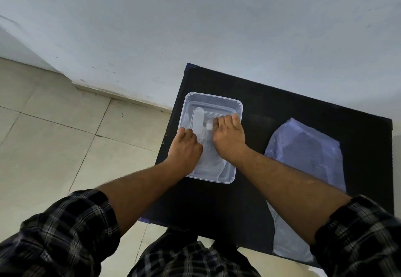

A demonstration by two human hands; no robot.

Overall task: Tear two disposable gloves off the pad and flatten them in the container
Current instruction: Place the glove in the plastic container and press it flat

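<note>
A clear plastic container [236, 105] sits on the left part of a black table [282, 107]. Inside it lies a thin translucent disposable glove [198, 116], its fingers pointing to the far end. My left hand [184, 148] rests in the container's near left part, fingers curled down onto the glove. My right hand [229, 137] is beside it to the right, fingertips pinching or pressing the glove's film near the middle. The pad of gloves [308, 155], a bluish translucent stack, lies flat on the table to the right of both hands. Whether a second glove is in the container I cannot tell.
The table stands against a pale wall [195, 27], with tiled floor [54, 135] to its left. The container is close to the table's left edge. My checked sleeves are rolled up at the bottom of the view.
</note>
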